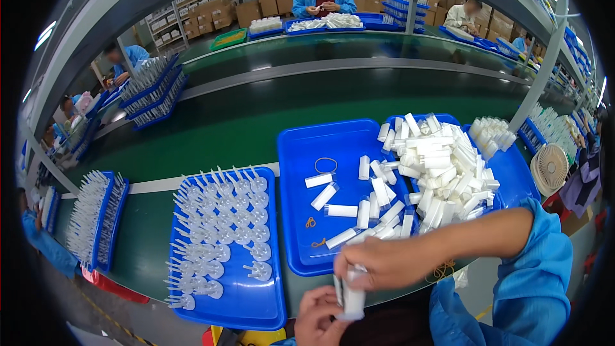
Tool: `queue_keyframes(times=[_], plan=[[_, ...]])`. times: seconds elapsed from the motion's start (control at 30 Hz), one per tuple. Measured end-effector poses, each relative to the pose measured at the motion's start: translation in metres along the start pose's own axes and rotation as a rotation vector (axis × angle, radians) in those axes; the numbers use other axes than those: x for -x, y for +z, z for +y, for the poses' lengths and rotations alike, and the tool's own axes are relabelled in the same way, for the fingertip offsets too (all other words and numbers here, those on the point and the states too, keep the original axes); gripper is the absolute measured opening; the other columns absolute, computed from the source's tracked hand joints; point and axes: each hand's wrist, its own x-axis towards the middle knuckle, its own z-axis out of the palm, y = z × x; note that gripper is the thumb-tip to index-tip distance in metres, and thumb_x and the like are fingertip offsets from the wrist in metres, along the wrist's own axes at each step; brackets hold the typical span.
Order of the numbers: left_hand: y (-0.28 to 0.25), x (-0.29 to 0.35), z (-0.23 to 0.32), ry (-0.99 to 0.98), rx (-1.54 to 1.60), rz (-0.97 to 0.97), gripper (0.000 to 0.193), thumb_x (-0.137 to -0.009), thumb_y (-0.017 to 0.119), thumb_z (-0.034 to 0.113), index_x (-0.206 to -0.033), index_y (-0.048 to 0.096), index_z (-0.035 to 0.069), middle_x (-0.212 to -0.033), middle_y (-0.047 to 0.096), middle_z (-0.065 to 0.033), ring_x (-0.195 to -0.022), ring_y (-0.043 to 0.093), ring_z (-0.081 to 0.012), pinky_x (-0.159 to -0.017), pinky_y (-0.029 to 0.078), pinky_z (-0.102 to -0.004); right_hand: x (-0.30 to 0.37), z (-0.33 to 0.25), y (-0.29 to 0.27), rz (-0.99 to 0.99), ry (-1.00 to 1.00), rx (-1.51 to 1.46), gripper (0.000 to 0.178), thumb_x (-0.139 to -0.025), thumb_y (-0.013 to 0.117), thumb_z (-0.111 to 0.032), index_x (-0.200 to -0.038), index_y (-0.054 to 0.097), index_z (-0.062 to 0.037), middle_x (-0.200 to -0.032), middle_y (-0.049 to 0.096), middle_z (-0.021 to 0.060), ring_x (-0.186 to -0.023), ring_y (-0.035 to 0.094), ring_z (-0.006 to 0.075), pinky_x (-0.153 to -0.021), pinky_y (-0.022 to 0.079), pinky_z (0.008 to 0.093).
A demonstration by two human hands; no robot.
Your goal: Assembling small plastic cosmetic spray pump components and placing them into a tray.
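Low in the view, my left hand (315, 318) and my right hand (392, 263) meet on one white, box-shaped piece with clear plastic at its ends (352, 300). My left fingers grip its lower part; my right fingers close round its top and hide it partly. Just beyond my hands lies a blue tray (296, 154), where similar white pieces (341, 211) are scattered beside several tan rubber bands (311, 222). To the left, another blue tray (253, 288) bears rows of clear round-based parts with thin stems (242, 234).
A big heap of white pieces (448, 166) fills a tray on the right, near a round beige fan (549, 168). Stacked trays of stemmed parts (96, 218) stand far left. Past the green conveyor belt (237, 115), a co-worker in blue (346, 1) sits at more trays. A grey post (544, 57) rises at right.
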Motion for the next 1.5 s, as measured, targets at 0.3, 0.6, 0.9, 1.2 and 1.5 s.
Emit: queue_keyframes(times=[0.3,0.6,0.9,1.2,1.5], plan=[[-0.008,-0.018,0.017,0.136,-0.283,0.106,0.023,-0.074,0.065,-0.004,-0.094,0.056,0.004,-0.101,0.055,-0.0109,-0.105,0.046,-0.0264,-0.091,0.037,-0.0383,-0.072,0.059,-0.046,0.178,0.212,0.933,0.044,-0.073,0.058,-0.004,-0.115,0.047,-0.0033,-0.091,0.062,0.0189,-0.083,0.063,0.0323,-0.068,0.051,0.0405],[-0.008,-0.027,0.019,0.236,-0.438,0.082,0.01,-0.075,0.066,0.0,-0.084,0.064,0.004,-0.086,0.061,-0.0074,-0.1,0.047,-0.029,-0.093,0.033,-0.0437,-0.058,0.031,-0.03,0.235,0.016,-0.635,0.056,-0.086,0.058,-0.009,-0.134,0.029,-0.0089,-0.079,0.053,0.0056,-0.065,0.049,0.0086,-0.057,0.041,0.0218],[-0.006,-0.038,0.014,0.259,-0.453,0.079,0.004,-0.079,0.065,0.005,-0.083,0.063,0.005,-0.083,0.061,-0.0069,-0.092,0.049,-0.0263,-0.092,0.032,-0.0432,-0.045,0.037,-0.028,0.086,0.081,-0.974,0.032,-0.092,0.053,-0.02,-0.117,0.042,-0.0049,-0.091,0.056,0.0071,-0.079,0.055,0.0132,-0.068,0.044,0.0265],[-0.009,-0.034,0.011,0.335,-0.552,-0.005,0.004,-0.079,0.062,0.012,-0.08,0.064,0.008,-0.081,0.061,-0.0057,-0.083,0.054,-0.0226,-0.09,0.03,-0.0429,-0.023,0.027,-0.029,0.17,0.028,-0.21,0.027,-0.096,0.04,-0.03,-0.101,0.043,-0.0029,-0.092,0.059,0.0145,-0.083,0.058,0.0234,-0.07,0.044,0.0337],[0.003,-0.023,0.006,0.389,-0.462,0.137,0.01,-0.076,0.066,0.01,-0.082,0.059,0.007,-0.094,0.059,-0.0097,-0.097,0.05,-0.0284,-0.094,0.03,-0.0455,-0.007,0.018,0.014,0.077,-0.204,-0.032,0.022,-0.097,0.036,-0.028,-0.096,0.045,-0.0078,-0.083,0.054,0.0109,-0.078,0.054,0.0274,-0.07,0.04,0.0388]])
